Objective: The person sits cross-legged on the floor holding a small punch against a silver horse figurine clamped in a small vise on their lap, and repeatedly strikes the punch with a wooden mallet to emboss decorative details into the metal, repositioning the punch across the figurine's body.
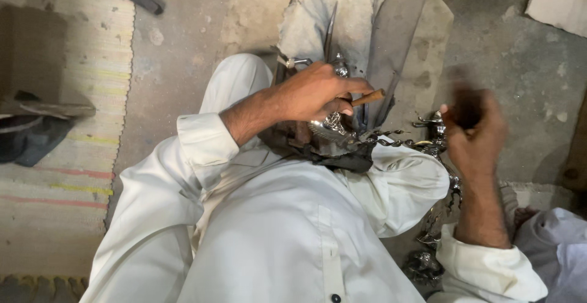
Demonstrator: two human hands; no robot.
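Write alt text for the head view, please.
A person in white, seen from above, presses the left hand with a wooden-handled tool onto an ornate silver piece in the lap. The blurred right hand grips a dark object.

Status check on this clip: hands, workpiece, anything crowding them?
Left hand grips a wooden-handled tool, pressed on the silver ornament in the lap. Right hand raised, blurred, closed on something dark. More silver pieces close by the right knee.
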